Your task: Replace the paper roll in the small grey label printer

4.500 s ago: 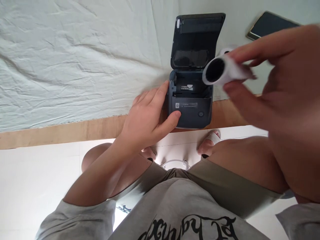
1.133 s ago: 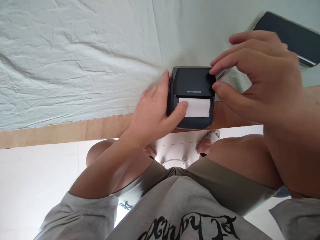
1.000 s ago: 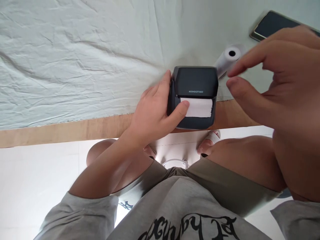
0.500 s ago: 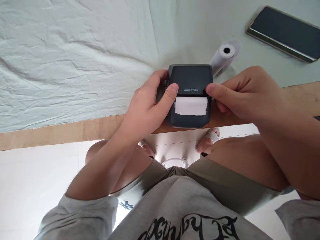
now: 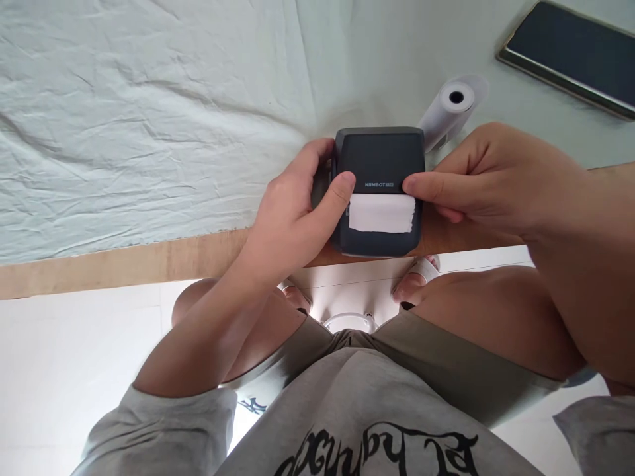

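Note:
A dark label printer [image 5: 380, 155] marked NIIMBOT sits at the table's near edge, between my hands. A strip of white paper [image 5: 381, 213] with a ragged right end comes out of its slot and lies over the front part. My left hand [image 5: 302, 205] grips the printer's left side, thumb on top near the slot and fingers round the far left edge. My right hand [image 5: 471, 182] is closed at the right side, its thumb on the top right by the slot. The right hand's other fingers are partly hidden beside and below the printer.
A white paper roll [image 5: 449, 109] with a dark core lies just behind the printer on the right. Farther right is a dark phone [image 5: 575, 56]. A wrinkled pale cloth [image 5: 149, 132] covers the table up to its bare wooden edge [image 5: 124, 264]; my legs are below.
My right thumb has shifted slightly left along the printer's top. The lid's rear part appears to sit a little closer to the paper slot. The left hand keeps its grip.

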The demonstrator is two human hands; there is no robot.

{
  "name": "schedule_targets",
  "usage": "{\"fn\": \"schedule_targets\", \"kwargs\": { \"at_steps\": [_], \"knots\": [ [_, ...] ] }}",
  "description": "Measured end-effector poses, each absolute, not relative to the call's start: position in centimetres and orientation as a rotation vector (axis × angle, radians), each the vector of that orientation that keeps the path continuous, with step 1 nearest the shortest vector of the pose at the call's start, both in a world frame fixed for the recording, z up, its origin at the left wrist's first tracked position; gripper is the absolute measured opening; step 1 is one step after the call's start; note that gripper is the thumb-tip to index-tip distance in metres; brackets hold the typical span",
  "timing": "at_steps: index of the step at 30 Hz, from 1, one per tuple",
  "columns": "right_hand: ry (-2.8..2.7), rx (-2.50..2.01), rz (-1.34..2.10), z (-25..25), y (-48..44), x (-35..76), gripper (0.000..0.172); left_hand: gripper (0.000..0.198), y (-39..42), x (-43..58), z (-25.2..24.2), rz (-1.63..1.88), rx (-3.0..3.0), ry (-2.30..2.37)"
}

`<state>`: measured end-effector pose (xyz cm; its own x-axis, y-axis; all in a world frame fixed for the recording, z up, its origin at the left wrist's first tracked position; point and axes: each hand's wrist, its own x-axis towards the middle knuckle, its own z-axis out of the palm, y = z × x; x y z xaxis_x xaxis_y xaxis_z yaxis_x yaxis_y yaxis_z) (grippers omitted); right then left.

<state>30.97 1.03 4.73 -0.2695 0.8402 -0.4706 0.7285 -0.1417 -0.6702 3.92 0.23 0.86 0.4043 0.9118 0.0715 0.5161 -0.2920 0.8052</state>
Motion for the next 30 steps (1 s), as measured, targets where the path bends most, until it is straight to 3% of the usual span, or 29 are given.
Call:
{"fn": "schedule_targets", "kwargs": {
  "at_steps": [13,20,30],
  "knots": [
    [-1.962,-1.602,1.338,3.3,0.2,31.2,0.073,0.052,-0.1,3.8,0.9,0.696,1.994,1.229],
    [-2.009,-1.503,1.329,3.4,0.1,31.2,0.087,0.055,-0.2,3.5,1.2,0.672,2.004,1.197],
    [-2.010,-1.558,1.384,3.4,-0.1,31.5,0.094,0.063,-1.7,1.8,1.4,0.564,2.146,1.156]
  ]
}}
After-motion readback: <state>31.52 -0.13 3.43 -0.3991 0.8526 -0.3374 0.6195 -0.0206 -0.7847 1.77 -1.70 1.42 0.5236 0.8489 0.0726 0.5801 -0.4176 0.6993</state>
